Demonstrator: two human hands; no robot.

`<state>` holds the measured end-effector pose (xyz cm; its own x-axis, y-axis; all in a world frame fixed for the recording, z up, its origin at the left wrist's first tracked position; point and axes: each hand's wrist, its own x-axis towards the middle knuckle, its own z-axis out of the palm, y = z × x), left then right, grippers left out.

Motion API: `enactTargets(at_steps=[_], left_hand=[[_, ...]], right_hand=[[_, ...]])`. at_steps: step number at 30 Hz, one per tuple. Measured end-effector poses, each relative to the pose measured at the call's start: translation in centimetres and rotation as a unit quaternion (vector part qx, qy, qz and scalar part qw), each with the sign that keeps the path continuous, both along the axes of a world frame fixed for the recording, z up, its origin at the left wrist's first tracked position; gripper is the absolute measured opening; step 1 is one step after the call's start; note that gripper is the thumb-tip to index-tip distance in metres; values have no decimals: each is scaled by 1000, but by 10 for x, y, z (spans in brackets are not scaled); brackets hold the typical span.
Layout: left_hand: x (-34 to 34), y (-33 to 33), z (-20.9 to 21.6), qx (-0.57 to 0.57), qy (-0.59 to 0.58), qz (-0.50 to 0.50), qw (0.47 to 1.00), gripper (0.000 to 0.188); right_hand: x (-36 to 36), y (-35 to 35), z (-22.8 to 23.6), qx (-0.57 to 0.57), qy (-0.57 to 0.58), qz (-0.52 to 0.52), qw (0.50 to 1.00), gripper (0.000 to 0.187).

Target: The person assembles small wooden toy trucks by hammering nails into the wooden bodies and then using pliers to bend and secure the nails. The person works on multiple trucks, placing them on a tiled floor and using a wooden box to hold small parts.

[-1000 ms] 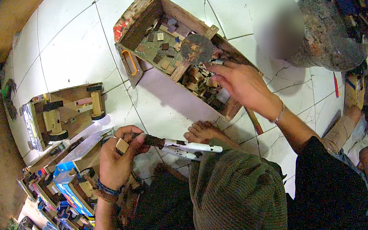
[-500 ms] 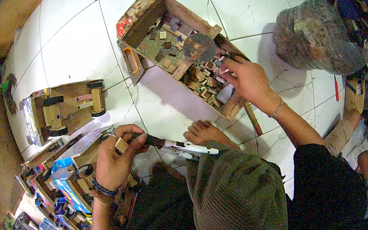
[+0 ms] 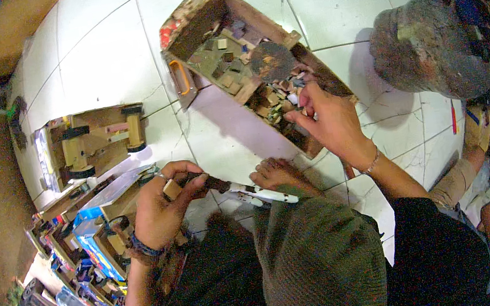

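Note:
My left hand [image 3: 167,206] is closed around a plier-like tool [image 3: 251,192] with a dark head and two white, dark-flecked handles pointing toward my knee. A small pale wooden block [image 3: 171,190] is also held in its fingers. Over the near end of a wooden box [image 3: 234,108], my right hand [image 3: 332,121] has its fingers curled and drawn together among small wood offcuts [image 3: 264,101]. Whatever may be between those fingertips is too small to make out. A dark round disc [image 3: 272,61] rests across the box's middle, with more little blocks beyond it.
An upturned wooden toy truck [image 3: 100,140] with black wheels lies at the left. More toy trucks [image 3: 96,238] crowd below it. A big grey-brown stump-like block [image 3: 426,50] stands right of the box. An orange-framed tool [image 3: 180,77] leans on the box. Another person's arm [image 3: 460,174] shows at right.
My right hand has drawn back slightly toward the near end of the box, its fingers curling. My left hand still holds the tool and block. The whole view has shifted a little.

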<state>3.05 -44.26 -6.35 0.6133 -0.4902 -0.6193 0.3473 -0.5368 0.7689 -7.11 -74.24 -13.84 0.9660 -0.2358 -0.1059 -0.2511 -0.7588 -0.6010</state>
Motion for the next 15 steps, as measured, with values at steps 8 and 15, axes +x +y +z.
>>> enactTargets(at_steps=[8,15], left_hand=[[3,1,11,-34,-12,8,999,20],[8,4,30,-109,5,48,993,25]], right_hand=[[-3,77,26,287,-44,227,930,48],[7,86,20,442,180,268,837,51]])
